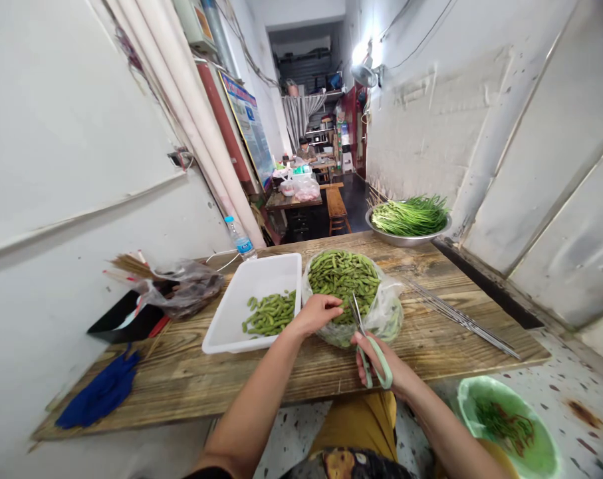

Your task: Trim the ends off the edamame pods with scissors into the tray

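Note:
My left hand (321, 311) reaches into a clear plastic bag (388, 309) heaped with green edamame pods (344, 274), its fingers curled on a pod at the near edge of the heap. My right hand (381, 356) grips green-handled scissors (368, 349), blades pointing up toward the left fingers. Left of the bag stands a white rectangular tray (241, 293) with a small pile of trimmed pods (271, 313) in its near right corner. All rest on a wooden table (206, 379).
A steel bowl of green chives (409, 217) sits at the far right of the table, metal skewers (455, 313) lie along its right side. A water bottle (240, 238), a black box with a bag (181, 289) and a blue cloth (99, 392) are left. A green-lined bin (508, 422) stands by my right knee. A person sits far down the corridor.

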Demonstrator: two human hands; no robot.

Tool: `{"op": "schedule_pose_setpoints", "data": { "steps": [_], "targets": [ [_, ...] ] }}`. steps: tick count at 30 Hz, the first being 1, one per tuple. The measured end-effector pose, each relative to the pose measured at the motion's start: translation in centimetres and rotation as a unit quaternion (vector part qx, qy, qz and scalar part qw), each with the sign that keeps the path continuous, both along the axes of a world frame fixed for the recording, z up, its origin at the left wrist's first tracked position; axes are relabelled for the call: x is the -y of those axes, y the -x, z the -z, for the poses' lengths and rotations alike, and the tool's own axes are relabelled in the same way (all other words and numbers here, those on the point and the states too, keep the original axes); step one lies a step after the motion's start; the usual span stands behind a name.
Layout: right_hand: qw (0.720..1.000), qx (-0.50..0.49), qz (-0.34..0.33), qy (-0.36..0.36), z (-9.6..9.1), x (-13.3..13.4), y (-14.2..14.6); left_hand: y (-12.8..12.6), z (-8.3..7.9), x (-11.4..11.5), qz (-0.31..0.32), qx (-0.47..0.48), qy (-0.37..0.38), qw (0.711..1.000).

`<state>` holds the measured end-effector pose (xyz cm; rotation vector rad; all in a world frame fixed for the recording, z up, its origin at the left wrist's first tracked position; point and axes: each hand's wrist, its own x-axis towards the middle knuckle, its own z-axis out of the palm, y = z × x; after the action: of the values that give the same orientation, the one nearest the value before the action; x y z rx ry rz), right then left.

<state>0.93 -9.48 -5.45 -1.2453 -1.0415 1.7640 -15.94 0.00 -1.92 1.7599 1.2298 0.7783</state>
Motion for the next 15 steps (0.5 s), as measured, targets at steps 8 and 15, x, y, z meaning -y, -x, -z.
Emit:
{"op": "schedule_pose_setpoints", "data": {
  "steps": [8,15],
  "targets": [
    [0.999,0.039,-0.009,-0.032,-1.0,0.3,-0.5,-0.7,-0.5,1.6,0.047,-0.010,0.024,0.999],
    [0.994,0.060,-0.027,-0.086,0.1,0.2,-0.8,-0.2,-1.0,1.7,0.072,-0.021,0.030,0.997]
  ]
}}
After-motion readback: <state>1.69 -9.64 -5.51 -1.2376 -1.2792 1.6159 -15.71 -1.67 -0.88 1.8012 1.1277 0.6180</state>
